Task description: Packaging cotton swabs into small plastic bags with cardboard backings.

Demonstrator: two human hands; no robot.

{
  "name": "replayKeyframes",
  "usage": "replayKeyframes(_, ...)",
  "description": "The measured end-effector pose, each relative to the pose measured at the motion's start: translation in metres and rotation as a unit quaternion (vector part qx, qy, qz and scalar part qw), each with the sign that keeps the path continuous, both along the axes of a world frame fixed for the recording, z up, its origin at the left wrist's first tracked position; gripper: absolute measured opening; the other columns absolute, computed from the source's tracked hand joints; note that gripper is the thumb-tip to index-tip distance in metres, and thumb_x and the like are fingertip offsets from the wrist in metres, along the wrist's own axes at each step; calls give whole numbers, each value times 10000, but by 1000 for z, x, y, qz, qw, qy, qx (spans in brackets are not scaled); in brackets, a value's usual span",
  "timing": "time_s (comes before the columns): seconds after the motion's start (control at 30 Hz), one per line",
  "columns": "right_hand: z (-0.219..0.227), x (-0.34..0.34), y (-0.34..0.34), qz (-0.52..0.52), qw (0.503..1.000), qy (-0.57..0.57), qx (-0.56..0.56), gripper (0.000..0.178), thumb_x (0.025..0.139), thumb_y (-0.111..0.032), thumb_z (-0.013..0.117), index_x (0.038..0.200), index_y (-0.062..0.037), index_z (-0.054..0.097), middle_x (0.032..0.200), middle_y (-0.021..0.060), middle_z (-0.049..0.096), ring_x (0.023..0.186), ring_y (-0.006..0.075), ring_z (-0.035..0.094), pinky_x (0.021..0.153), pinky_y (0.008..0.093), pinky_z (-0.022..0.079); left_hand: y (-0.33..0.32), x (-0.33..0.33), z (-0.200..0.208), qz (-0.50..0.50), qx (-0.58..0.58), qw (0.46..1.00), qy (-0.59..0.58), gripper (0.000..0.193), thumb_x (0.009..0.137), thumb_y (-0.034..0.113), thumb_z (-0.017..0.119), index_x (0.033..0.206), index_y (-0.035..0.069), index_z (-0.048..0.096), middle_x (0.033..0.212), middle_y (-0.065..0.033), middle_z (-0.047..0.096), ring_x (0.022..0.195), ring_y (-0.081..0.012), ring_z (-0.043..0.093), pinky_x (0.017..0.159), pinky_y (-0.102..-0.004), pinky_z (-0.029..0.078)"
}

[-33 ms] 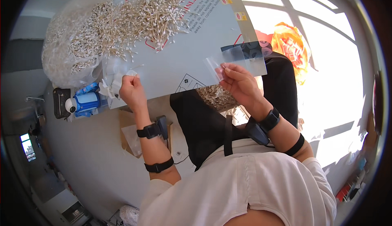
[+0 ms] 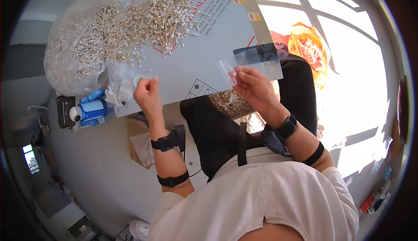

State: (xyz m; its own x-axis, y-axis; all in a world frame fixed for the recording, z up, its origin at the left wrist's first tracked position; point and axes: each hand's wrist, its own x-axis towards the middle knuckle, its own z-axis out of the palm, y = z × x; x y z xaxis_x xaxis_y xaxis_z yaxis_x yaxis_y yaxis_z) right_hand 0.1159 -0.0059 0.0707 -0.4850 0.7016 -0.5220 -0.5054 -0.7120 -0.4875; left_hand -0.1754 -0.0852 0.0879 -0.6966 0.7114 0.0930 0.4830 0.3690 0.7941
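Note:
My right hand (image 2: 254, 86) pinches a small clear plastic zip bag (image 2: 225, 70) above the right part of the grey table board (image 2: 187, 75). My left hand (image 2: 149, 96) is closed, thumb against the fingers, over the board's front left edge. Whatever may be between those fingertips is too small to make out. Close beside that hand lies some white, ribbon-like material (image 2: 126, 88). Farther back spreads a big loose pile of cotton swabs (image 2: 152, 17), spilling from a large clear plastic bag (image 2: 54, 60) at the left.
Small yellow-and-white labels (image 2: 254, 16) lie along the board's right side. A blue bottle (image 2: 92, 109) and a dark pouch (image 2: 66, 110) sit at the left edge. More swabs (image 2: 230, 103) show below the board by my lap. An orange bag (image 2: 309, 51) stands at the right.
My left hand has moved a little to the right, away from the white material, still closed. The right hand keeps its hold on the zip bag, nearly unmoved.

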Motion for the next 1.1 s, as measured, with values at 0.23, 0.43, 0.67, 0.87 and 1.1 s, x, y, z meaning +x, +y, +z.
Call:
replayKeyframes(0.23, 0, 23, 8, -49, 994, -66, 68, 198, 936, -95, 594, 1112, -6, 617, 1034, 107, 693, 918, 170, 670, 797, 276, 543, 53, 170, 10, -169, 56, 905, -387, 165, 872, 136, 683, 810, -14, 652, 645, 1, 583, 544, -43, 468, 496, -192, 371)
replayKeyframes(0.43, -14, 51, 22, -210, 949, -199, 125, 188, 889, -94, 664, 1051, -1, 640, 924, 54, 686, 810, 108, 635, 735, 243, 515, 76, 189, -7, -170, 14, 906, -387, 158, 809, 61, 715, 712, -11, 613, 620, 4, 569, 533, -42, 454, 474, -200, 350)
replayKeyframes(0.67, -10, 82, 36, -10, 908, -270, 320, 148, 816, -126, 705, 798, 12, 655, 683, 5, 626, 617, 37, 515, 567, 223, 423, 91, 230, -16, -255, -20, 931, -261, 221, 770, 68, 755, 666, -12, 578, 582, 5, 565, 562, -45, 469, 505, -228, 397)
replayKeyframes(0.87, -17, 112, 46, 63, 889, -284, 354, 63, 837, -42, 643, 827, 20, 634, 718, -26, 580, 698, 19, 512, 622, 197, 439, 106, 243, -12, -358, -62, 916, -168, 213, 753, 69, 754, 684, -29, 579, 577, -41, 592, 574, -62, 495, 528, -257, 432)
replayKeyframes(1.1, -18, 124, 57, -2, 866, -310, 392, 119, 758, -77, 640, 756, 42, 627, 601, 62, 573, 600, 83, 550, 561, 269, 458, 122, 261, -13, -385, -95, 905, -157, 197, 739, 49, 746, 693, -37, 575, 592, -47, 603, 583, -70, 508, 539, -272, 446)
